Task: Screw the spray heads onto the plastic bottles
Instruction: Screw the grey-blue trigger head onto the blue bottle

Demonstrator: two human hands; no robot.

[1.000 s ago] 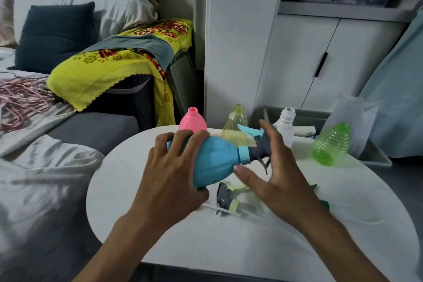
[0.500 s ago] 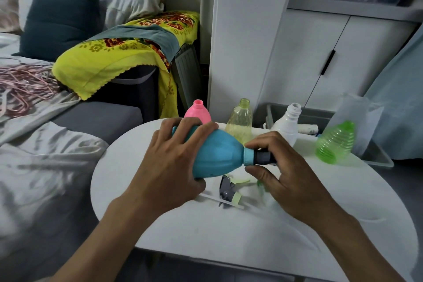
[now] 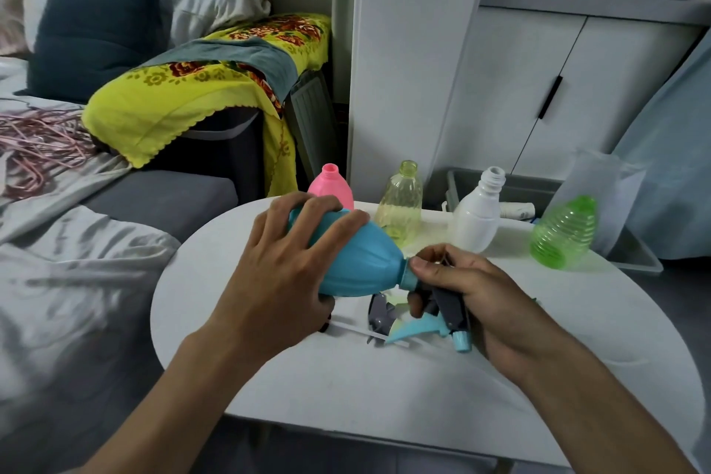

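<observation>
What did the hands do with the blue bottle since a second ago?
The right hand closed around the spray head at the blue bottle's neck and twisted it: the blue trigger pointed up before and now points down toward the table. The left hand kept gripping the bottle on its side. The pink, yellow, white and green bottles stayed put.

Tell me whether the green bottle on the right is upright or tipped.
Tipped: the green bottle leans, its neck end pointing up and right, against the white bag.
</observation>
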